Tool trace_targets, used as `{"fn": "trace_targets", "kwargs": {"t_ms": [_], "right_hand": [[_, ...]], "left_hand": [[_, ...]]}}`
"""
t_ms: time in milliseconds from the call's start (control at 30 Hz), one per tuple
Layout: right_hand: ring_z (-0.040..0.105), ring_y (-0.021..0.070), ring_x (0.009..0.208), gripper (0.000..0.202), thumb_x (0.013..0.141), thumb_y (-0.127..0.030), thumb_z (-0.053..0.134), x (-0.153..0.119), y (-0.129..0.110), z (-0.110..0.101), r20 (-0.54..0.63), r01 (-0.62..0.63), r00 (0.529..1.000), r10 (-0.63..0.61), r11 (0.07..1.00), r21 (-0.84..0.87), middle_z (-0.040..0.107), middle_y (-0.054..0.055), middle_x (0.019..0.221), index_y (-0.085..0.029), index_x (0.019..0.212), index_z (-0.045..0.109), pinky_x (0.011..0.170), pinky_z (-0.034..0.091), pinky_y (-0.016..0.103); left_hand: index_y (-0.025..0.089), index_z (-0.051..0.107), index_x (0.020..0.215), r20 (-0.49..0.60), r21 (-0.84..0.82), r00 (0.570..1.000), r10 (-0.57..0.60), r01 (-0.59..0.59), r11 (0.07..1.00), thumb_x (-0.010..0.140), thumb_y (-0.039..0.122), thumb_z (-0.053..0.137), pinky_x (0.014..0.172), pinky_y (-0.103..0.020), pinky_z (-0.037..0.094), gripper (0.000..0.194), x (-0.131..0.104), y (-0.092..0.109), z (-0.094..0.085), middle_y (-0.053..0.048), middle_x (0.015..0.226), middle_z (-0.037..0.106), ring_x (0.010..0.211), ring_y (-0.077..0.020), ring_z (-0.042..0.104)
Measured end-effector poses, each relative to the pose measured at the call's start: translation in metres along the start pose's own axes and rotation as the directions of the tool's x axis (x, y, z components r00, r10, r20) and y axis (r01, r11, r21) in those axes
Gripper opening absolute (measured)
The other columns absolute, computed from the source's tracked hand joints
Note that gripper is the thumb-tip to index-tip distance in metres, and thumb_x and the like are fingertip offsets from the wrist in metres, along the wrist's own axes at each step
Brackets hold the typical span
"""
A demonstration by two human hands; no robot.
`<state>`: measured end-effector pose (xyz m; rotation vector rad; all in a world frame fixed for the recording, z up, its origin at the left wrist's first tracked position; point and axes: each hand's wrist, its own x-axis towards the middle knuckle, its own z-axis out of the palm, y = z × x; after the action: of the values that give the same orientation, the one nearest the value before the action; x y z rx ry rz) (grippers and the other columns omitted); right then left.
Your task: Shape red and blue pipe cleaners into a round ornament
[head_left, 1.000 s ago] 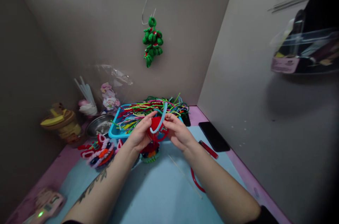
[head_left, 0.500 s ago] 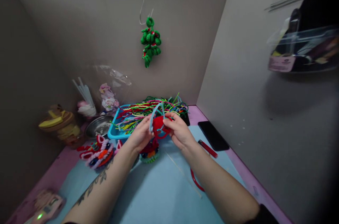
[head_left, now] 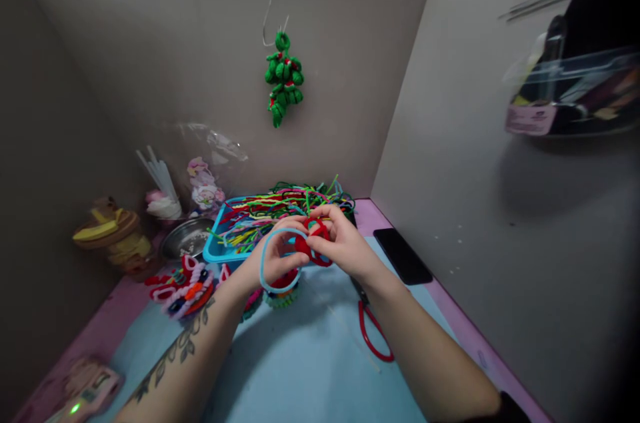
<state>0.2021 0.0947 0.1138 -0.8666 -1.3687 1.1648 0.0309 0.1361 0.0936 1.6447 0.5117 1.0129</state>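
Observation:
Both hands hold a small red fuzzy pipe-cleaner piece (head_left: 303, 245) above the mat. My left hand (head_left: 273, 255) grips its left side, with thumb and fingers curved around it. A light blue pipe cleaner (head_left: 261, 269), bent into a wide loop, comes from the piece and hangs around my left fingers. My right hand (head_left: 345, 243) pinches the right side of the red piece, where a bit of light blue shows. Just below the hands stands a red and green fuzzy figure (head_left: 283, 299), partly covered by them.
A blue tray (head_left: 213, 251) of colourful pipe cleaners lies behind the hands. Pink and red fuzzy figures (head_left: 187, 293) and a metal bowl (head_left: 175, 239) stand left. Red-handled scissors (head_left: 367, 336) lie under my right forearm, near a black phone (head_left: 403, 256). A green ornament (head_left: 284, 76) hangs behind.
The light blue pipe cleaner has swung from upright above the red piece down and left into a wide loop. My right hand has turned. The red piece has tilted and shifted slightly right.

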Motion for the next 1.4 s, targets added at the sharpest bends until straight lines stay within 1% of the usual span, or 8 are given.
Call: {"fn": "trace_targets", "kwargs": {"t_ms": [133,267,633,800,933,1067,1200,1400], "right_hand": [[0.052,0.0087,0.057,0.035,0.072,-0.017,0.062,-0.003,0.001,0.003,0.015,0.011,1.0,-0.011,0.998,-0.058,0.058,-0.006,0.069,-0.024,0.102,0.046,0.053,0.037,0.021],[0.054,0.0102,0.061,0.033,0.074,-0.017,0.06,-0.004,0.001,0.005,-0.014,0.054,0.998,-0.056,0.991,-0.118,0.059,-0.005,0.071,-0.024,0.103,0.046,0.059,0.039,0.023],[0.058,0.0132,0.077,0.035,0.072,-0.013,0.059,-0.003,0.001,0.008,-0.06,0.173,0.981,-0.186,0.969,-0.177,0.057,-0.002,0.081,-0.024,0.103,0.045,0.074,0.045,0.03],[0.058,0.0123,0.073,0.035,0.073,-0.013,0.057,-0.003,0.001,0.006,-0.036,0.186,0.979,-0.199,0.957,-0.223,0.057,-0.003,0.077,-0.023,0.104,0.044,0.073,0.046,0.029],[0.06,0.0125,0.075,0.032,0.074,-0.013,0.054,-0.004,-0.001,0.002,-0.018,0.2,0.976,-0.219,0.919,-0.339,0.058,-0.002,0.078,-0.022,0.104,0.043,0.075,0.047,0.029],[0.06,0.0132,0.075,0.031,0.075,-0.013,0.051,-0.003,0.0,-0.001,-0.018,0.202,0.97,-0.243,0.843,-0.499,0.059,-0.001,0.081,-0.022,0.104,0.044,0.074,0.047,0.029],[0.061,0.0143,0.075,0.032,0.076,-0.014,0.051,-0.003,0.001,-0.001,-0.011,0.189,0.971,-0.24,0.79,-0.583,0.061,0.0,0.082,-0.022,0.106,0.044,0.073,0.047,0.029],[0.061,0.0137,0.074,0.03,0.076,-0.013,0.051,-0.003,0.0,0.001,-0.014,0.192,0.971,-0.24,0.809,-0.555,0.061,-0.001,0.079,-0.022,0.104,0.043,0.072,0.047,0.028]], "left_hand": [[0.021,0.063,0.091,0.027,0.188,0.999,0.031,-0.035,0.982,0.067,0.022,0.073,0.087,-0.035,0.046,0.026,-0.001,0.008,0.001,-0.013,0.124,0.05,0.117,-0.0294,0.047],[0.021,0.066,0.079,0.028,0.386,0.996,0.088,-0.092,0.918,0.064,0.025,0.076,0.1,-0.042,0.034,0.019,0.0,0.02,0.001,-0.012,0.119,0.054,0.122,-0.0312,0.041],[0.018,0.063,0.07,-0.173,0.456,0.972,0.157,-0.062,0.888,0.064,0.034,0.075,0.091,-0.037,0.04,0.021,-0.002,0.022,0.008,-0.01,0.105,0.057,0.101,-0.0262,0.054],[0.018,0.062,0.079,-0.069,0.539,0.982,0.174,-0.11,0.835,0.073,0.033,0.068,0.095,-0.037,0.04,0.017,-0.003,0.023,0.004,-0.012,0.12,0.053,0.113,-0.0258,0.05],[0.019,0.061,0.093,-0.002,0.459,0.992,0.125,-0.11,0.882,0.083,0.031,0.056,0.096,-0.037,0.04,0.017,-0.001,0.022,-0.007,-0.013,0.132,0.047,0.122,-0.0249,0.045],[0.017,0.06,0.08,-0.108,0.555,0.973,0.203,-0.11,0.825,0.087,0.029,0.049,0.086,-0.034,0.044,0.018,0.0,0.026,-0.009,-0.01,0.101,0.061,0.1,-0.0205,0.056],[0.019,0.062,0.088,-0.008,0.705,0.975,0.223,-0.152,0.693,0.078,0.03,0.063,0.079,-0.031,0.044,0.014,-0.003,0.03,-0.002,-0.004,0.089,0.061,0.087,-0.0177,0.056],[0.019,0.062,0.082,0.016,0.743,0.969,0.245,-0.176,0.646,0.084,0.022,0.055,0.072,-0.027,0.043,0.008,-0.005,0.027,0.002,-0.003,0.081,0.063,0.077,-0.0147,0.057]]}}
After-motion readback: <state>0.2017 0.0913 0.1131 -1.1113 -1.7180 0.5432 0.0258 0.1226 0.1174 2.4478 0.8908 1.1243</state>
